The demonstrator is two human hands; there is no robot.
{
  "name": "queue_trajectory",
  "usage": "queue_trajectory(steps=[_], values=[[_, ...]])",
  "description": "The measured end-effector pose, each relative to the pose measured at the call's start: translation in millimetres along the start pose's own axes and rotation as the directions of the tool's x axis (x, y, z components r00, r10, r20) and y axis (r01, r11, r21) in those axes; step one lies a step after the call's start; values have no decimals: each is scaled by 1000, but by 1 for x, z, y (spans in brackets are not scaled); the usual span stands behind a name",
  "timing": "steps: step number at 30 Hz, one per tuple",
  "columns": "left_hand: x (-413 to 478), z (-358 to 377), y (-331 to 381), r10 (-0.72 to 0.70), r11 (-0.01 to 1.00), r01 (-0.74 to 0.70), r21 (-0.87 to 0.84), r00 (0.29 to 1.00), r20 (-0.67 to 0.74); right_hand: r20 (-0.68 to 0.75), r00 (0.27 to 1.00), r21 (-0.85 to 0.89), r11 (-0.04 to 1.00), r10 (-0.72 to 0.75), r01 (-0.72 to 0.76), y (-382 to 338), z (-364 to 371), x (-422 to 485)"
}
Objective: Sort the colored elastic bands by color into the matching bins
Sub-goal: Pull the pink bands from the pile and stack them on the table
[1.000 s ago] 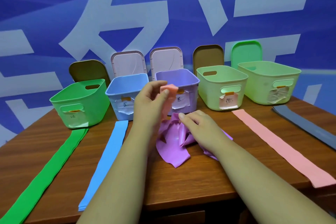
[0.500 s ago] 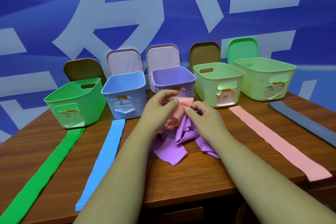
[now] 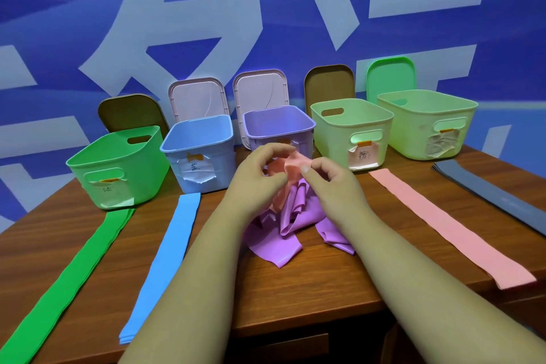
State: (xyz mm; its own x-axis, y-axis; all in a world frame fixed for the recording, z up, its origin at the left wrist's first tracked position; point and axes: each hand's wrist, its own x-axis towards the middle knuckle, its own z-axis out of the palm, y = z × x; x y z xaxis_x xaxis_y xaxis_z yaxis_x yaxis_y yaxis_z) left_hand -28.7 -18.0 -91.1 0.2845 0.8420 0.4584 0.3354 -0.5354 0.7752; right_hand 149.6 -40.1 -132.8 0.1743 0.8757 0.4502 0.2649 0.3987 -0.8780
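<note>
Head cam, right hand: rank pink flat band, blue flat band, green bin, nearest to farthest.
From the right hand:
1. pink flat band, lying just to its right on the table.
2. blue flat band, to the left, past the left hand.
3. green bin, far left end of the bin row.

A wooden table [image 3: 295, 289] stands before a blue backdrop [image 3: 88, 9] with pale grey shapes.

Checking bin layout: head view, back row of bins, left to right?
green bin → blue bin → purple bin → pale green bin with pink label → larger pale green bin.
</note>
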Motion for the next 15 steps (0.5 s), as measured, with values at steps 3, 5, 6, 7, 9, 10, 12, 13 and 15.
queue_trajectory(steps=[3, 5, 6, 7, 9, 10, 12, 13, 15], values=[[-1, -2, 3, 56, 997, -57, 49, 998, 15, -11, 1000, 3, 1000, -4, 4, 0, 0, 1], [-3, -4, 3, 78, 996, -79, 43, 997, 27, -23, 1000, 16, 1000, 5, -4, 1, 0, 2], [-3, -4, 3, 80, 996, -81, 28, 996, 32, -28, 1000, 20, 1000, 9, -8, 1, 0, 2], [-3, -3, 3, 77, 997, -77, 18, 997, 32, -31, 999, 21, 1000, 10, -10, 0, 0, 2], [-3, 0, 2, 84, 995, -84, 56, 996, -4, -27, 1000, 29, 1000, 8, -7, -1, 0, 1], [-1, 1, 0, 110, 989, -105, 105, 993, -41, -22, 1000, 32, 999, 4, -3, -1, 0, 1], [4, 1, -5, 162, 970, -139, 200, 981, -106, -9, 1000, 28, 1000, -15, 15, -3, -1, 0], [5, 1, -6, 171, 963, -140, 228, 978, -121, -3, 1000, 28, 999, -18, 18, -4, -1, 0], [9, -3, -5, 180, 953, -136, 271, 973, -146, -4, 1000, 51, 999, -10, 10, -4, -2, 0]])
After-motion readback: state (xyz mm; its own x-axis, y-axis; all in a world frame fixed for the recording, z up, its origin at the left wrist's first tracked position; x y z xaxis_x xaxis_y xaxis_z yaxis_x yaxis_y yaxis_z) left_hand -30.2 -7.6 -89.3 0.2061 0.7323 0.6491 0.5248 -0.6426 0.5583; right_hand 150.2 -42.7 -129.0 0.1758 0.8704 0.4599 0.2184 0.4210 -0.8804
